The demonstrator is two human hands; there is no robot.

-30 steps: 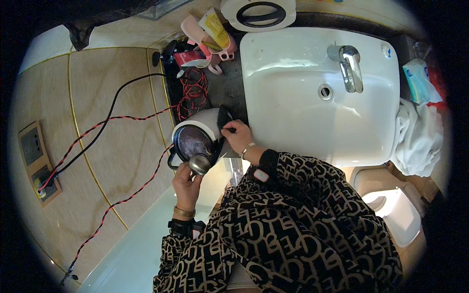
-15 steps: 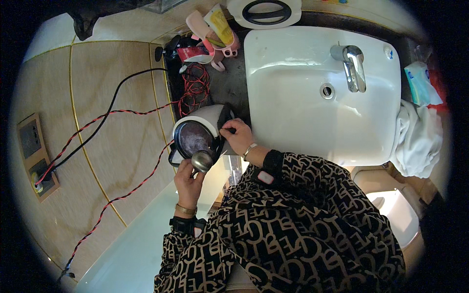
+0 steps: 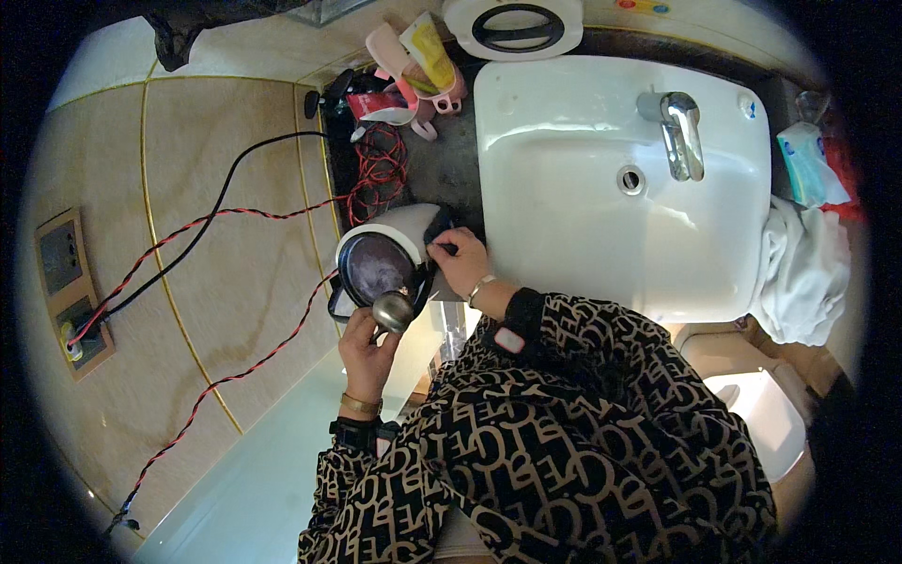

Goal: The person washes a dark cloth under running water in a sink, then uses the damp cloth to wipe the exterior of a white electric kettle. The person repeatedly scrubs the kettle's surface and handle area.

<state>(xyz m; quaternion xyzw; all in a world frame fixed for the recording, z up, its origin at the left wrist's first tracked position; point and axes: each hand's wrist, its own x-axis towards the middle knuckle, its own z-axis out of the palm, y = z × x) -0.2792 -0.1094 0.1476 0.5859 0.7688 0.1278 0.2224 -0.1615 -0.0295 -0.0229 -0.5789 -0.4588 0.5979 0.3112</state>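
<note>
A white and black rounded appliance [image 3: 399, 226] with a dark, round, shiny face or opening stands on the dark counter, left of the sink; its exact kind is unclear. At its near side, my left hand [image 3: 368, 348] is closed around a small rounded metal piece [image 3: 393, 311], which resembles a ladle's bowl and overlaps the lower rim of the dark round part. My right hand [image 3: 460, 261] pinches a black part [image 3: 439, 230] on the appliance's right side. The underside of that grip is hidden by my fingers.
To the right is a white sink [image 3: 564, 226] with a chrome faucet [image 3: 682, 136]. A tangled red-and-black cord [image 3: 379, 164] lies behind the appliance, running to a wall socket [image 3: 73, 291]. Pink items [image 3: 413, 80] stand at the back; a white cloth [image 3: 799, 268] hangs at the right.
The view has shifted slightly. Both hands keep their holds, and the metal piece and appliance stay almost in the same place relative to each other.
</note>
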